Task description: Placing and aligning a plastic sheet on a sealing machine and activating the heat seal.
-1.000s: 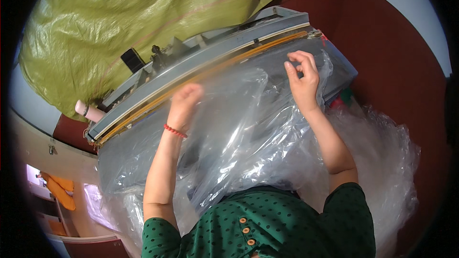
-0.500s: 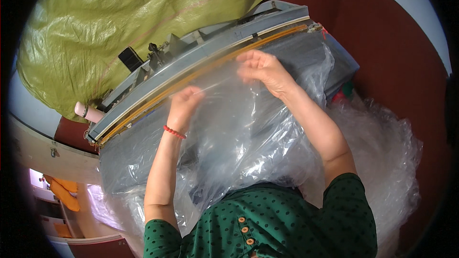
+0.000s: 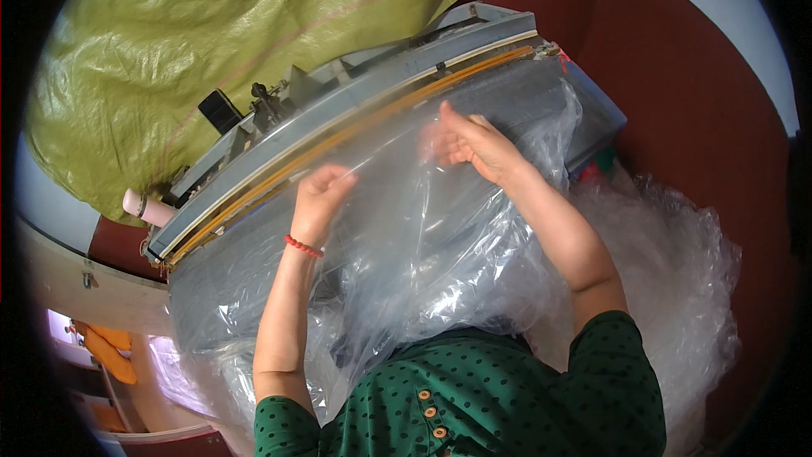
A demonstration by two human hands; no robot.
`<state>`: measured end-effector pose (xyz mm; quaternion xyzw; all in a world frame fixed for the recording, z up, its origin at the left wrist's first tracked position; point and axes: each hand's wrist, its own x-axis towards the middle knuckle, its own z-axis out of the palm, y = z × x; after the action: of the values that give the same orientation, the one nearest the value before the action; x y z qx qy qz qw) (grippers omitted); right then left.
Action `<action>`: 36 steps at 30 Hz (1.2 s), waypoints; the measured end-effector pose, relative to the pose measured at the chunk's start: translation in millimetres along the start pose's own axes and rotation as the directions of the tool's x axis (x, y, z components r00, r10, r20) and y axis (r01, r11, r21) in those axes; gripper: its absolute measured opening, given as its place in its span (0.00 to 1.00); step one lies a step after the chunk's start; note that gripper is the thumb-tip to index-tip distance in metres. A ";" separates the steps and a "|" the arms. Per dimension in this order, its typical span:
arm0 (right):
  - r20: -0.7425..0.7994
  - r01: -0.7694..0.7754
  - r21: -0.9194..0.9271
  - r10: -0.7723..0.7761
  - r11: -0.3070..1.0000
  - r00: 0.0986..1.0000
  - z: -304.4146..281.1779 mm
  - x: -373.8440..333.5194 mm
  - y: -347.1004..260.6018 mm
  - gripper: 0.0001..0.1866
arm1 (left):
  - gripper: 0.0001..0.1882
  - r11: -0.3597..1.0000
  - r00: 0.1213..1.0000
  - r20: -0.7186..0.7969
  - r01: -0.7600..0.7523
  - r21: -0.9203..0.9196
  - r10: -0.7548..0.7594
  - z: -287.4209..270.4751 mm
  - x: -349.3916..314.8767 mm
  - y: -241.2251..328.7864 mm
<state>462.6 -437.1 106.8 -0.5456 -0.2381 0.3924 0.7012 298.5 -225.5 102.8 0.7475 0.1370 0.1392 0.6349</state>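
Clear plastic film (image 3: pixel 457 262) lies in loose, shiny folds over a dark work surface (image 3: pixel 541 89) and down across my lap. My left hand (image 3: pixel 321 199), with a red bead bracelet on its wrist, is closed in a pinch on the film's upper edge. A straight edge of film runs from it toward my right hand (image 3: pixel 474 148). That hand hovers over the film with its thumb apart and its fingers stretched out, their tips smeared by motion. Just beyond both hands runs a long grey sealing-machine bar (image 3: pixel 372 93) with an orange strip (image 3: pixel 406 97) along it.
A yellow-green woven sheet (image 3: pixel 211 25) covers what lies behind the machine. A black phone-like device (image 3: pixel 220 110) and a pink cylinder (image 3: pixel 148 206) sit along its far side. More crumpled clear film (image 3: pixel 668 288) is heaped at my right, beside a dark red floor (image 3: pixel 677 110).
My right hand has moved slightly down, and its fingers have opened with the thumb raised. My left hand has shifted slightly down, still pinching the film. The whole view has shifted a little.
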 end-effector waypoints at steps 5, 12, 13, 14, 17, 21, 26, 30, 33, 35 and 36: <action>-0.073 0.180 -0.131 -0.190 0.975 0.979 5.7 5.8 -0.9 0.14 | 0.05 0.995 1.000 0.012 0.012 0.098 -0.014 3.1 2.2 -5.7; -0.214 0.369 -0.288 -0.435 0.884 0.875 -18.6 5.3 5.2 0.08 | 0.07 0.975 0.991 0.131 -0.015 0.220 -0.015 6.9 10.4 -21.7; -0.247 0.409 -0.306 -0.487 0.860 0.838 -24.4 6.5 6.3 0.11 | 0.07 0.970 0.988 0.151 0.008 0.241 -0.045 6.9 11.0 -23.7; -0.231 0.452 -0.302 -0.524 0.839 0.820 -31.7 6.4 6.7 0.11 | 0.07 0.971 0.986 0.163 0.007 0.238 -0.047 7.0 11.4 -25.5; -0.227 0.429 -0.358 -0.523 0.829 0.821 -50.3 3.9 7.9 0.21 | 0.03 0.977 0.980 0.129 0.129 0.169 -0.152 9.5 11.4 -28.3; -0.212 0.431 -0.389 -0.534 0.814 0.818 -58.1 1.0 12.0 0.22 | 0.03 0.982 0.994 0.072 0.066 0.175 -0.080 15.0 11.0 -25.8; -0.242 0.256 -0.465 -0.400 0.847 0.884 -65.2 2.1 16.7 0.23 | 0.03 0.996 0.999 0.043 0.028 0.085 -0.031 18.1 11.6 -23.7; -0.288 0.223 -0.542 -0.429 0.810 0.856 -83.8 8.6 25.2 0.21 | 0.04 0.974 0.997 0.079 -0.042 0.222 0.025 16.0 11.2 -31.5; -0.381 0.230 -0.595 -0.523 0.770 0.762 -123.4 13.2 24.2 0.17 | 0.06 0.852 0.972 0.218 -0.046 0.522 -0.081 10.2 9.8 -38.0; -0.465 -0.081 -0.853 -0.681 0.515 0.566 -157.8 12.7 20.8 0.16 | 0.06 0.877 0.950 0.190 0.138 0.460 -0.248 5.3 6.6 -40.0; -0.465 -0.204 -0.884 -0.741 0.421 0.485 -175.9 11.2 18.2 0.14 | 0.06 0.855 0.923 0.123 0.280 0.437 -0.365 2.6 4.4 -40.2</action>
<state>597.9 -528.0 37.2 -0.8730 -0.1391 -0.2358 0.4036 302.4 -219.9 62.8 0.8404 0.2220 -0.0780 0.4882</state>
